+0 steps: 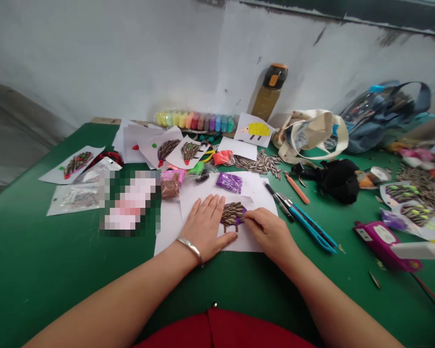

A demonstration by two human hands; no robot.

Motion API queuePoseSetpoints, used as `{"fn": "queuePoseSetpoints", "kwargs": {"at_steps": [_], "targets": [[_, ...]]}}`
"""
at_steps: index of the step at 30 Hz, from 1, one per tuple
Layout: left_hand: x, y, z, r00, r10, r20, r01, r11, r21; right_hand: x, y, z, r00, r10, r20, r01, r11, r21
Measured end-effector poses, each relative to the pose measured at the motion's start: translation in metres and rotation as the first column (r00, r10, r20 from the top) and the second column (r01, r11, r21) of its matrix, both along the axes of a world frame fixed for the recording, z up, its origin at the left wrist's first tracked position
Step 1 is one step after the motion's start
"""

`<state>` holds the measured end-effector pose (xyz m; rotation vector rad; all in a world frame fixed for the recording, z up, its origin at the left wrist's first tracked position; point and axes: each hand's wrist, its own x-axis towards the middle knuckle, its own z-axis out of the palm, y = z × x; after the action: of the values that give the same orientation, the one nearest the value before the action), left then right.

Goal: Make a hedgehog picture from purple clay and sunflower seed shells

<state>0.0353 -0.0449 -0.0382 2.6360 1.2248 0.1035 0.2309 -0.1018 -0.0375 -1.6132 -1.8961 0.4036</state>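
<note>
A hedgehog picture made of striped sunflower seeds on purple clay, with short brown legs, lies on white paper. My left hand, a silver bangle at its wrist, rests flat on the paper at the picture's left, fingers stretched out. At the right edge of the purple clay my right hand has its thumb and fingertips pinched together. Whatever is between those fingertips is hidden. Just above the picture sits a packet of purple clay.
Behind lie a heap of sunflower seeds, finished seed pictures and a row of coloured clays. Blue tweezers, a cutter and an orange pen-like tool lie at right, beside a magenta glue-gun-like device. A bottle stands by the wall.
</note>
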Motion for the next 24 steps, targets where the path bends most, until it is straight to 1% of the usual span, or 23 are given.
{"fn": "queuePoseSetpoints", "kwargs": {"at_steps": [10, 15, 21, 24], "targets": [[0.000, 0.000, -0.003, 1.000, -0.001, 0.017, 0.000, 1.000, 0.030, -0.006, 0.001, -0.006, 0.988, -0.024, 0.155, 0.017, 0.999, 0.047], [0.000, 0.000, -0.004, 1.000, -0.002, 0.018, 0.002, 1.000, 0.028, -0.008, 0.003, -0.009, 0.989, -0.017, 0.150, 0.010, 0.999, 0.046], [0.000, 0.000, -0.002, 1.000, 0.001, -0.004, -0.001, 1.000, 0.006, -0.011, 0.005, -0.011, 0.983, 0.008, 0.185, -0.015, 0.999, 0.038], [0.000, 0.000, -0.003, 1.000, 0.004, 0.005, -0.004, 1.000, 0.015, -0.011, 0.004, -0.010, 0.991, 0.008, 0.136, -0.014, 0.999, 0.043]]}}
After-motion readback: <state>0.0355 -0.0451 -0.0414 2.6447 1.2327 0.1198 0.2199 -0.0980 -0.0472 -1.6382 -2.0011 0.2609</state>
